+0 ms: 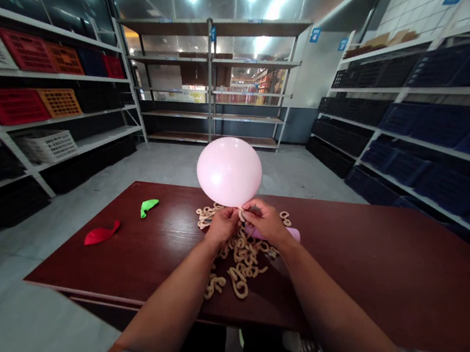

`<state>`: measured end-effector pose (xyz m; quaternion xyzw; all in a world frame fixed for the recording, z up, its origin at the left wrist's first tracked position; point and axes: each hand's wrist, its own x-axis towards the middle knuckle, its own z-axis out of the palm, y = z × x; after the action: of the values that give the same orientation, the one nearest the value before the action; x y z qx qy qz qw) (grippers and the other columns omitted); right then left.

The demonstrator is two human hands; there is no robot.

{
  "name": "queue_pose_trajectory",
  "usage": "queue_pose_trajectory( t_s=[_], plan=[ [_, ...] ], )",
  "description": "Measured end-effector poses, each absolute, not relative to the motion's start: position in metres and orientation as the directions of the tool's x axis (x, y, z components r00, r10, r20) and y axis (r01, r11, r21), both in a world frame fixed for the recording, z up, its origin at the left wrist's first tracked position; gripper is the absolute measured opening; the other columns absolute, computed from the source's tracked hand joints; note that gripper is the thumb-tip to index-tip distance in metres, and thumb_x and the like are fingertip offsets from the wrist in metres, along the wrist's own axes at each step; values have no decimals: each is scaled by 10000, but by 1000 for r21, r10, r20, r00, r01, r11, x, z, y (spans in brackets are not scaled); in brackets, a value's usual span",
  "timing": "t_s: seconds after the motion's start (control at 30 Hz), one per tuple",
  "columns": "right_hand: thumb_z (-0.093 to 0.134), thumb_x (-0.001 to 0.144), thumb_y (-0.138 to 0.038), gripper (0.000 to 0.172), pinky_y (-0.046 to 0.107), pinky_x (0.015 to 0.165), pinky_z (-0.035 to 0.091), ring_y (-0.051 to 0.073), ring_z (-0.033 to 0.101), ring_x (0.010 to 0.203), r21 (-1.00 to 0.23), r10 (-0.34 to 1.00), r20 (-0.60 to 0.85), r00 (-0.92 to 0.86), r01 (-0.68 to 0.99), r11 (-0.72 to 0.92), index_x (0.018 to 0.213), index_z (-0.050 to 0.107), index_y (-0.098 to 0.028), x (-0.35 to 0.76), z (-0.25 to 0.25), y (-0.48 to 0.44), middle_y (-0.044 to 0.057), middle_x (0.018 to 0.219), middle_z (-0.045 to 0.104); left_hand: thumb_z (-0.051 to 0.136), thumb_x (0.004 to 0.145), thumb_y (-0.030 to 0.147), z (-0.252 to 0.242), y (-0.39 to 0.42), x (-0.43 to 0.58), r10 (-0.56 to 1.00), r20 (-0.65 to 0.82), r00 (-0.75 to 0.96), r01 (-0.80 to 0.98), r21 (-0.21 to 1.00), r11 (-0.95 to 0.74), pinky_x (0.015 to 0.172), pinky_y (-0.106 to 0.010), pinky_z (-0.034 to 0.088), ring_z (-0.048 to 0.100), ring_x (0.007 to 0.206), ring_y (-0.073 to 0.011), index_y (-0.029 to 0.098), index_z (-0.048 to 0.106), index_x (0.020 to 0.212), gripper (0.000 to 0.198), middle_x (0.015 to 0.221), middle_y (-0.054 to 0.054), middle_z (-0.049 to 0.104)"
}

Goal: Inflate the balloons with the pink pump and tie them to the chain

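Note:
A blown-up pale pink balloon (pixel 229 171) stands above a dark red-brown table (pixel 359 252). My left hand (pixel 222 225) and my right hand (pixel 266 221) both pinch its neck at the bottom, close together. Under my hands lies a heap of several beige wooden number-shaped pieces (pixel 238 260). A pink object (pixel 293 233), partly hidden, pokes out beside my right hand. A flat red balloon (pixel 101 234) and a flat green balloon (pixel 148 207) lie on the table to the left.
Metal shelves with red, orange and white crates (pixel 28 77) line the left wall. Dark blue bins (pixel 430 131) fill the shelves on the right. An open shelf unit (pixel 217 79) stands at the back across a grey floor.

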<state>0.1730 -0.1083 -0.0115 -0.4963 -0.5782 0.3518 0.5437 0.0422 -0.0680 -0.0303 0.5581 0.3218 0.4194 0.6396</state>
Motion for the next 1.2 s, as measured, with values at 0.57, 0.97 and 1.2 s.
queue_pose_trajectory(
  t_s=[0.57, 0.97, 1.2],
  plan=[
    [718, 626, -347, 225, 221, 491, 366, 70, 468, 479, -985, 984, 121, 128, -110, 136, 687, 596, -168, 175, -8, -106, -28, 558, 586, 661, 684, 423, -18, -69, 31, 777, -33, 629, -260, 932, 251, 340, -178, 100, 250, 342, -8, 128, 529, 706, 323, 499, 63, 407],
    [614, 700, -428, 252, 242, 545, 415, 100, 501, 518, -943, 860, 324, 394, 205, 261, 757, 569, -187, 170, -17, -101, -28, 593, 586, 606, 731, 463, -10, -76, 28, 724, 8, 689, -126, 986, 109, 341, -174, 166, 276, 354, -14, 141, 519, 740, 333, 524, 58, 450],
    [548, 731, -442, 257, 278, 654, 440, 147, 555, 668, -858, 785, 453, 422, 445, 256, 774, 576, -190, 172, -24, -99, 3, 681, 623, 619, 714, 477, -1, -86, 32, 695, 7, 719, -150, 978, 146, 351, -152, 164, 267, 371, -14, 166, 467, 830, 365, 530, 75, 433]
  ],
)
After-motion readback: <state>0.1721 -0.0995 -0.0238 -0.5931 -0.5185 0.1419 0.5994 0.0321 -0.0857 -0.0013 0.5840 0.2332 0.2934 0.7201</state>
